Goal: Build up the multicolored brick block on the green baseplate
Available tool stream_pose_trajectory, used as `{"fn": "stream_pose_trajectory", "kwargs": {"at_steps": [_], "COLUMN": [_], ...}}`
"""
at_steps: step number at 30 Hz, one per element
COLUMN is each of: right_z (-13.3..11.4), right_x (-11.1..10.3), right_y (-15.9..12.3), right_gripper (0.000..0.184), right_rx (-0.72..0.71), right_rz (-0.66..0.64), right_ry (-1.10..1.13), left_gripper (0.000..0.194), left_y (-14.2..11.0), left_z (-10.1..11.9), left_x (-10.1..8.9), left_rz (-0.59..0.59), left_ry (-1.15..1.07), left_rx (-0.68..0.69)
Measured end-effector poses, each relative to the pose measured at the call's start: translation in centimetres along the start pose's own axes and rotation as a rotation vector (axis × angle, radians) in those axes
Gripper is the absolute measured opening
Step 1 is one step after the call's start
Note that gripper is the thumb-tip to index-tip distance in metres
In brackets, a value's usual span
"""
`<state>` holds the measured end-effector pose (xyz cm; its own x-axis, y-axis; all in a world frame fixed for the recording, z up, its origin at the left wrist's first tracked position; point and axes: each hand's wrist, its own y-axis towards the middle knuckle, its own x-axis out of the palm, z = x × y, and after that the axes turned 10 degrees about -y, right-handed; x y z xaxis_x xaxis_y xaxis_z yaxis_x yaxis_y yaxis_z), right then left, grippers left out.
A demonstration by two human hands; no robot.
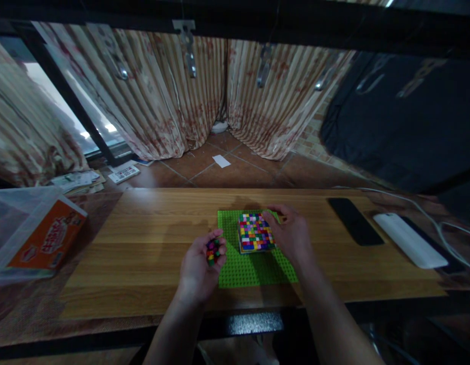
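Observation:
A block of many small coloured toy bricks (255,234) stands on a green studded baseplate (238,274). My left hand (200,263) is palm up to the left of the block, with its fingers curled round a handful of loose toy bricks (212,252) in mixed colours. At the block's far right corner, my right hand (291,230) reaches over from the right with thumb and forefinger drawn together against the top. Whatever lies between those fingertips is hidden.
The baseplate rests on a wooden table (151,238). To the right lie a black phone-like slab (355,221) and a white oblong device (407,239) near a white cable (421,205). A clear plastic bin (26,197) with an orange label stands at left. Metal hooks (189,53) hang from a bar above.

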<state>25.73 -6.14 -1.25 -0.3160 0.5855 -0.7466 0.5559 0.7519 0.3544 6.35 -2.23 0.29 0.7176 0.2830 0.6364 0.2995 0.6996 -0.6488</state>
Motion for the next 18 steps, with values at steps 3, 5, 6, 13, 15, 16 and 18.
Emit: {"fn": "stream_pose_trajectory", "kwargs": {"at_steps": [3,5,6,13,15,16,18], "right_z": [0.3,0.5,0.6,0.5,0.5,0.6,0.5], "right_x": [0.8,1.1,1.2,1.5,1.5,1.4,1.2], "right_y": [0.1,0.2,0.2,0.1,0.1,0.1,0.0], "right_gripper": [0.035,0.035,0.035,0.031,0.030,0.030,0.030], "right_rx": [0.044,0.099,0.125,0.179,0.182,0.174,0.142], "right_rz": [-0.056,-0.090,-0.107,-0.163,-0.164,-0.164,-0.143], "right_ry": [0.011,0.060,0.092,0.241,0.237,0.225,0.181], "left_gripper": [0.021,0.022,0.022,0.032,0.036,0.037,0.038], "left_y": [-0.1,-0.1,0.0,0.3,0.3,0.2,0.2], "left_z": [-0.2,-0.3,-0.4,-1.2,-1.5,-1.6,-1.7], "left_x": [0.2,0.0,-0.2,-1.2,-1.2,-1.2,-1.0], "left_rz": [0.018,-0.001,-0.017,-0.186,-0.207,-0.213,-0.220], "left_ry": [0.007,0.015,0.019,0.105,0.148,0.169,0.193], "left_rx": [0.020,0.021,0.023,0.059,0.060,0.066,0.075]}}
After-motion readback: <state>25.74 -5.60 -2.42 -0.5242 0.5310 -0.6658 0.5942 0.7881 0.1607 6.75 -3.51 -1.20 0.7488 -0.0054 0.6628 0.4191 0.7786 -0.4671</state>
